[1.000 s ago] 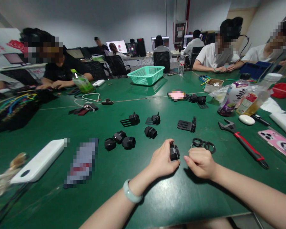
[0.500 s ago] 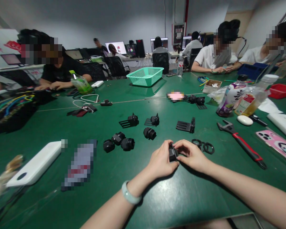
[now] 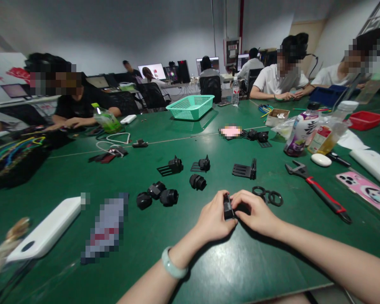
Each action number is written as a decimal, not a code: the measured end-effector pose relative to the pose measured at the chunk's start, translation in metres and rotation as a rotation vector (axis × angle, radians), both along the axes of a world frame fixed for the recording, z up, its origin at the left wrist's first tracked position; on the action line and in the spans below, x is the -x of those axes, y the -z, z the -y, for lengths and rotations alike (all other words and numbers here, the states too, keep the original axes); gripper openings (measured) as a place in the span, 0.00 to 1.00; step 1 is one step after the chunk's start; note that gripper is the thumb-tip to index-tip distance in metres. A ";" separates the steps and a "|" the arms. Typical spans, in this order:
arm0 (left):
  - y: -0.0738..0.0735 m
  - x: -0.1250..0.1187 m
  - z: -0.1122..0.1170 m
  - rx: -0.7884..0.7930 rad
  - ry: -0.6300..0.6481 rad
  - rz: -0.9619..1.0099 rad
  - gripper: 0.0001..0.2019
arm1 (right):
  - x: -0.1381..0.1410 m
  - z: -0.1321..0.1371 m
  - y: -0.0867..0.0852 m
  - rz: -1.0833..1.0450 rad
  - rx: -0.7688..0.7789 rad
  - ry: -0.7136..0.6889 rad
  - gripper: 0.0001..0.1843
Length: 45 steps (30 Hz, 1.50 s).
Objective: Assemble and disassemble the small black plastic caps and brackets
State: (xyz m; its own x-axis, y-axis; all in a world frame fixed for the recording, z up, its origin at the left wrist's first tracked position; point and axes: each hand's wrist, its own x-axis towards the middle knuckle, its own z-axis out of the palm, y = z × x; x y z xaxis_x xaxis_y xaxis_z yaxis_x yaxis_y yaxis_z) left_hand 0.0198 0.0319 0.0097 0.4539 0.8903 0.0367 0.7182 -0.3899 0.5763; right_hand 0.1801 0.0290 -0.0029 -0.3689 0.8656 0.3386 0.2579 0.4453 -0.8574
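A small black plastic part (image 3: pixel 228 208), squarish and partly covered by fingers, is held upright just above the green table. My left hand (image 3: pixel 214 218) is closed around its left side, thumb below and fingers above. From the other side, my right hand (image 3: pixel 256 213) pinches at the part's right edge with curled fingers; what lies under the fingertips is hidden. Beyond the hands lie a slotted black bracket (image 3: pixel 244 169), a ribbed black cable gland (image 3: pixel 198 181) and two brackets with glands fitted (image 3: pixel 171 165). Black rings (image 3: pixel 275 197) rest beside my right hand.
An adjustable wrench (image 3: pixel 319 192), a pink phone (image 3: pixel 365 192) and drink bottles (image 3: pixel 300 131) stand or lie at the right. Several loose black glands (image 3: pixel 169 197) and a white power bank (image 3: pixel 47 228) are on the left. Farther back sits a green basket (image 3: pixel 190 109); other people work around the table.
The camera view has shifted slightly, so the table appears a little lower. My right fingers have curled in more at the part's edge; my left hand keeps its hold.
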 end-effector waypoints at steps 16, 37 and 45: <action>-0.002 0.000 -0.002 -0.002 -0.034 -0.020 0.26 | -0.002 0.010 -0.004 0.161 -0.194 0.135 0.08; 0.001 0.003 -0.004 -0.008 -0.091 0.025 0.28 | -0.021 -0.007 -0.017 0.535 -0.430 0.219 0.10; 0.007 0.010 -0.014 -0.122 -0.030 0.123 0.33 | -0.025 -0.012 -0.008 0.905 -0.317 0.439 0.05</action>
State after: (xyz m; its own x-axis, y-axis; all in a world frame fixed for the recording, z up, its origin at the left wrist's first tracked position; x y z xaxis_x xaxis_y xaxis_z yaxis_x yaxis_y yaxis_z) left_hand 0.0093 0.0454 0.0025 0.4123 0.8890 0.1992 0.6574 -0.4417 0.6105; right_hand 0.2047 0.0409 0.0052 -0.2728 0.9045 0.3277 0.9363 0.3280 -0.1258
